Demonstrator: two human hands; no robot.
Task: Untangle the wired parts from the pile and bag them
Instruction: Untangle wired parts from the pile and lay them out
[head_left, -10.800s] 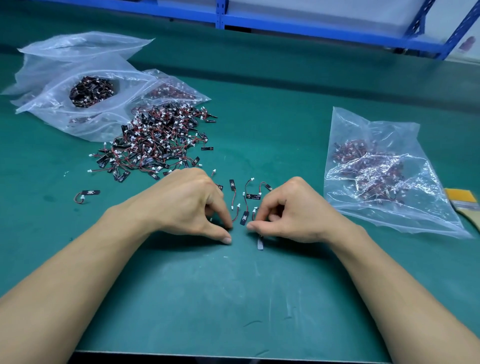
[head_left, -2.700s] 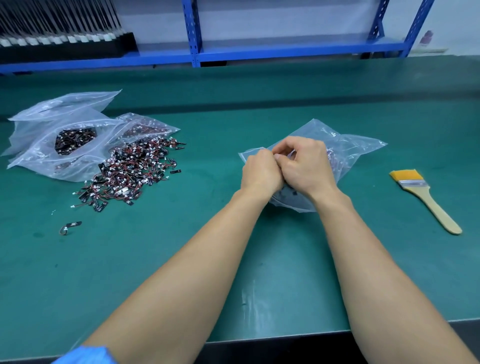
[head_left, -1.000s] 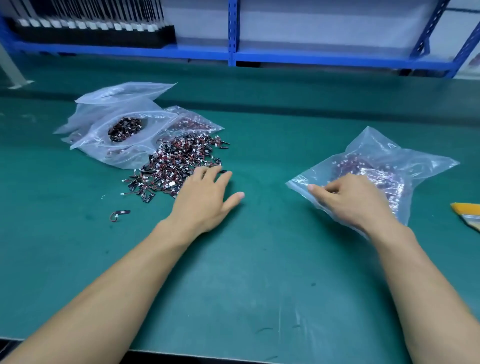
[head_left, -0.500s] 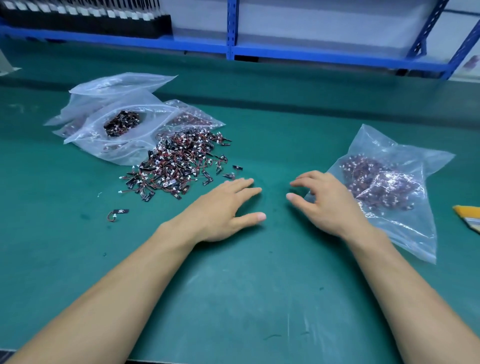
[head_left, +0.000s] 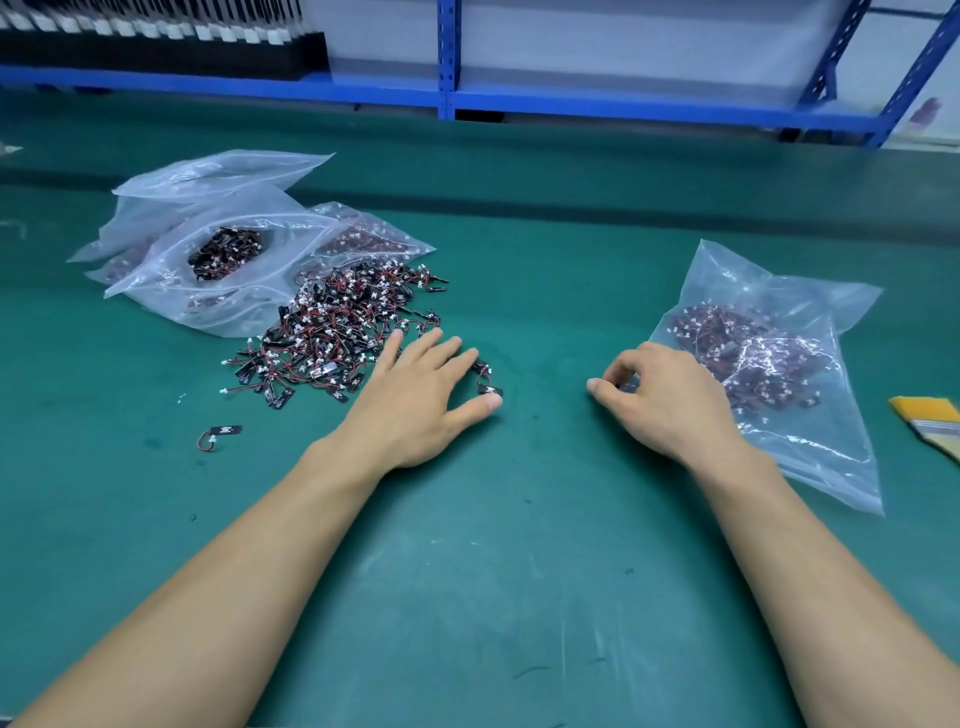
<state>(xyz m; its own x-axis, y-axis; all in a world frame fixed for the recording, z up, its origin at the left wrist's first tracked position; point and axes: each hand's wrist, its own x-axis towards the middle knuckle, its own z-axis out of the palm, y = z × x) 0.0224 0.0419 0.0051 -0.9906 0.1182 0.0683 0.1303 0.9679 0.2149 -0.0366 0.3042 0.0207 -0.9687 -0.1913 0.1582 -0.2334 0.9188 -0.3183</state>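
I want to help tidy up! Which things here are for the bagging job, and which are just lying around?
For the job:
pile of tangled wired parts
right bag, with parts inside
left bags, with more parts inside
stray part near the pile

Just lying about:
brush at the right edge
shelf behind the table
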